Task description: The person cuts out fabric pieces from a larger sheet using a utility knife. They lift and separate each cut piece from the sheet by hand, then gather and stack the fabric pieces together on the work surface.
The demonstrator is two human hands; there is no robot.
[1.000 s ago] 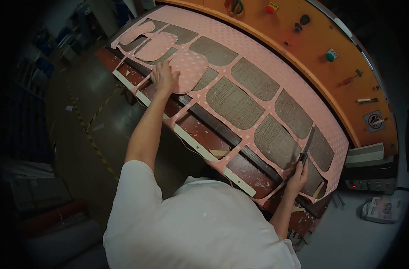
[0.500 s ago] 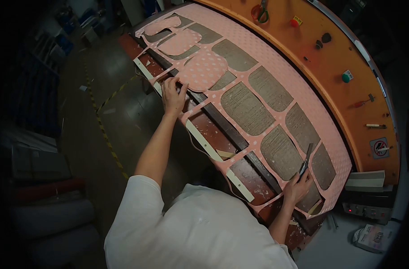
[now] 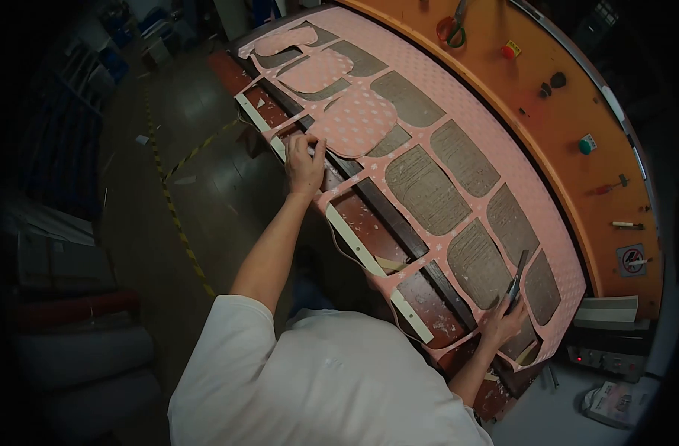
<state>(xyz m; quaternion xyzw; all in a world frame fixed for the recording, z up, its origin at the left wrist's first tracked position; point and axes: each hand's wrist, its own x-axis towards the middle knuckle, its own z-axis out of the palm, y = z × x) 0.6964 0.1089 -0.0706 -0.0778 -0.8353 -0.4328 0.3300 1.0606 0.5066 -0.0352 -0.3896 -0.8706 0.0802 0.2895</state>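
Note:
A pink patterned sheet [image 3: 432, 243] with rows of rounded cut-outs lies over the machine bed. Loose pink pieces with white dots lie on its far left part; the nearest is a dotted piece [image 3: 358, 123]. My left hand [image 3: 306, 165] is at that piece's lower left edge, fingers curled together. What is pinched there, if anything, is hidden. In my right hand [image 3: 505, 321], near the sheet's right end, is a pair of dark scissors [image 3: 519, 269], blades pointing away from me over the cut-outs.
A dark bar [image 3: 391, 217] and cream strips [image 3: 356, 239] run along the near edge. An orange panel [image 3: 555, 119] behind holds red-handled scissors [image 3: 451, 32], a red button [image 3: 510, 49] and a green button [image 3: 586, 143]. A control box [image 3: 607, 360] stands at right.
The view has shifted, so the sheet and panel appear further right and slightly lower. My left hand's fingers have drawn closer together by the dotted piece. My right hand still holds the scissors.

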